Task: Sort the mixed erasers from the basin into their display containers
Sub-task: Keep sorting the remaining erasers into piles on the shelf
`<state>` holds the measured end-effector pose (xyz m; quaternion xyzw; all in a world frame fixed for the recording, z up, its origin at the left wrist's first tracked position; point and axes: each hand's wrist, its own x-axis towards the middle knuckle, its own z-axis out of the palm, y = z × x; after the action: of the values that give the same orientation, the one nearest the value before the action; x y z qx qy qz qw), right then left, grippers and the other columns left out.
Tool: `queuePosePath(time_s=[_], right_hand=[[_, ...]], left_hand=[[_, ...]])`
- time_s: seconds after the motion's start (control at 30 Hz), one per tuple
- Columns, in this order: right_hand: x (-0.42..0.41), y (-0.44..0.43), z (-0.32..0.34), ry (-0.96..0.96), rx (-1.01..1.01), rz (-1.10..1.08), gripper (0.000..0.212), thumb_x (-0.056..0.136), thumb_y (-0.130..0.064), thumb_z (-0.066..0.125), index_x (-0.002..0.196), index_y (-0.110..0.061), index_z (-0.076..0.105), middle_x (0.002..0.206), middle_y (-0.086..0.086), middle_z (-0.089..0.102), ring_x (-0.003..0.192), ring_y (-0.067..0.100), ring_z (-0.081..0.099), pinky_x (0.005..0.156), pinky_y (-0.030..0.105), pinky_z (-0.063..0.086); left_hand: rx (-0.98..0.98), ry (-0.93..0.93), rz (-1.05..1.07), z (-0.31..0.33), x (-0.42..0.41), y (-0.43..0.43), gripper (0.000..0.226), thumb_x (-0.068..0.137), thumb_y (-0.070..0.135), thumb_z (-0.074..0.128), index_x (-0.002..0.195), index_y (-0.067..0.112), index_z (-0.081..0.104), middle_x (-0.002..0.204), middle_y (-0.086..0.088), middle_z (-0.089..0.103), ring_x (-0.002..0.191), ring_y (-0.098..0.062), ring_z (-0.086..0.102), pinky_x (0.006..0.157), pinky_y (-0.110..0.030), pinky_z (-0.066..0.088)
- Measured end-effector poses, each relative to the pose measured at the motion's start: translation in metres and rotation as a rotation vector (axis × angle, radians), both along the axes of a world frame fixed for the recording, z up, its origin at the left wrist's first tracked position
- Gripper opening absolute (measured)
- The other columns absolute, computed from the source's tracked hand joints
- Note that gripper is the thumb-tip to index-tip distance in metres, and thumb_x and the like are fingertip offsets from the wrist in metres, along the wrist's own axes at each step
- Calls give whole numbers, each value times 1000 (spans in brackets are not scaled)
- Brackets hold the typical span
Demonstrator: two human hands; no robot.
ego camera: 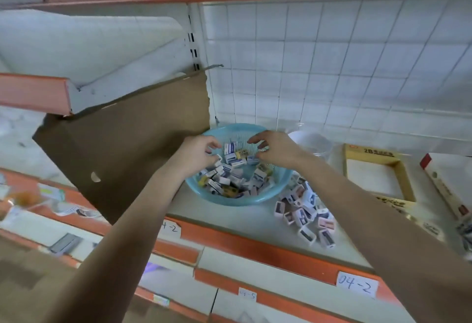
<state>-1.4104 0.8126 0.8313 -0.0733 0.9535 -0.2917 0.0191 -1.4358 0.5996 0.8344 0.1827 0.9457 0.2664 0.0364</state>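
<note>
Both hands are over the far half of the one light-blue basin [229,201] on the shelf [229,220], the left hand [201,151] at its left rim and the right hand [275,149] over its right side. Each has its fingers curled right at the erasers [229,182] heaped inside, though blur hides whether either grips one. The basin holds several dozen small blocks in white-and-blue sleeves, a few yellow, and a second pile [306,210] of roughly twenty pink-and-white ones lies just right of it, near two open display boxes, a yellow box [404,179] and a red-edged box [444,190].
</note>
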Motion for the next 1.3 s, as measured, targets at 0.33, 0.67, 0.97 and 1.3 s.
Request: queuePosePath(time_s=[0.33,0.67,0.97,1.3], right_hand=[[-36,-34,-20,-197,154,-124,61,86,-1,57,141,-21,41,145,0,43,127,20,45,101,29,38],[-34,-46,-39,-172,157,-133,61,91,-5,52,145,-23,33,147,3,39,134,26,36,107,35,30],[-39,-52,-44,-292,307,-97,66,77,-5,48,138,-31,43,133,1,50,119,30,35,101,43,34],[-43,-41,-48,-191,112,-180,43,86,-1,47,122,-19,61,129,2,55,122,25,40,102,31,32]], left_hand=[[-256,-14,-230,-26,-66,31,63,88,2,58,145,15,35,144,-7,45,120,-22,52,91,-27,43],[-197,-98,-259,-60,-75,26,33,90,3,51,121,14,59,112,-5,61,102,-23,57,83,-30,44],[-180,-114,-228,-62,-78,24,38,90,2,56,126,12,57,116,-10,64,99,-23,59,82,-29,47],[54,-5,-173,-60,-72,21,40,87,10,66,127,7,58,122,-10,63,108,-21,59,93,-27,44]])
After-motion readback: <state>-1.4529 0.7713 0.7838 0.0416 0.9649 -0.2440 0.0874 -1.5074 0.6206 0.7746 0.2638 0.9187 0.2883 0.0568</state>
